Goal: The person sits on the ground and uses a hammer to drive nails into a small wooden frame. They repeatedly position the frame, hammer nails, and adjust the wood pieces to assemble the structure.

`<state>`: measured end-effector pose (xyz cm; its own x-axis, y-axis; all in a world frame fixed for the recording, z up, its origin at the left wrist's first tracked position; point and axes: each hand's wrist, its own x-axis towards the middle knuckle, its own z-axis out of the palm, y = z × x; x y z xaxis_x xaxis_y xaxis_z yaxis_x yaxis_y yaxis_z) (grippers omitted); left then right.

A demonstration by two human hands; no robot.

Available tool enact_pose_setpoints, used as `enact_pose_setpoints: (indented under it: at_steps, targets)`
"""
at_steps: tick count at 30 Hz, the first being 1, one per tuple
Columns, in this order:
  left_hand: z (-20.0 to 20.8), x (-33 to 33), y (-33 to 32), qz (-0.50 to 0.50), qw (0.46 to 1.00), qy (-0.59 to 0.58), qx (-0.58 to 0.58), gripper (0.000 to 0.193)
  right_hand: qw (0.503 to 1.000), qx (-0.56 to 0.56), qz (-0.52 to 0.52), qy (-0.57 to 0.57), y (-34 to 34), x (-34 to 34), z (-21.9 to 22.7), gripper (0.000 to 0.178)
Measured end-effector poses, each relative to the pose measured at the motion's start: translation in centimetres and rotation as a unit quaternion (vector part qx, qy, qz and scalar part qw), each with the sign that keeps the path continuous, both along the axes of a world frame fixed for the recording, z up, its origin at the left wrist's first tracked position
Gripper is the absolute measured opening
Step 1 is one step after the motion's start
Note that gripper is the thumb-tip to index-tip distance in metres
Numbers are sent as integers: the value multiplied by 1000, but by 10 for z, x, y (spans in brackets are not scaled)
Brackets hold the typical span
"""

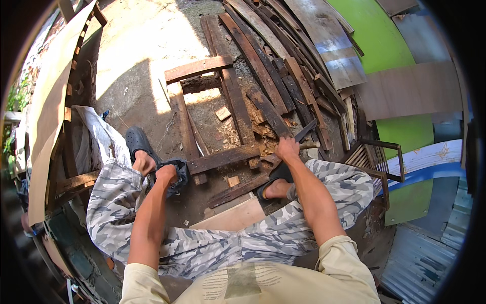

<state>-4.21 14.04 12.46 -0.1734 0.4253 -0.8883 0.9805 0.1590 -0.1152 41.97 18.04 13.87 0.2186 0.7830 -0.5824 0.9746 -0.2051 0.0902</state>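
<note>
My left hand (166, 174) is closed on a crumpled dark cloth-like bundle (178, 182), low beside my left clog (139, 142). My right hand (287, 148) is closed at the near end of a dark plank (268, 111). A dark, flat, blade-like piece (307, 130) juts out just past its fingers, and a pale round stick (309, 145) lies to its right. Which of these it grips is hidden. Between my feet lies a wooden frame of old boards, with a near crosspiece (223, 158) and a far crosspiece (199, 68).
Several long boards (258, 61) are piled at the far right. Wood chips (230, 134) and a small block (222, 113) lie within the frame. A slatted wooden chair-like piece (377, 157) stands right of my knee. A plywood panel (53, 111) leans on the left.
</note>
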Motion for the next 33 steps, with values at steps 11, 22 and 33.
enact_pose_setpoints:
  at_steps: [11, 22, 33]
  targets:
    - [179, 59, 61, 53, 968, -245, 10, 25, 957, -189, 14, -218, -2, 93, 0, 36]
    - [241, 77, 62, -9, 937, -273, 220, 27, 900, -245, -300, 202, -29, 147, -102, 31]
    - [227, 63, 107, -75, 919, -230, 311, 34, 930, 46, -361, 43, -72, 148, -81, 38]
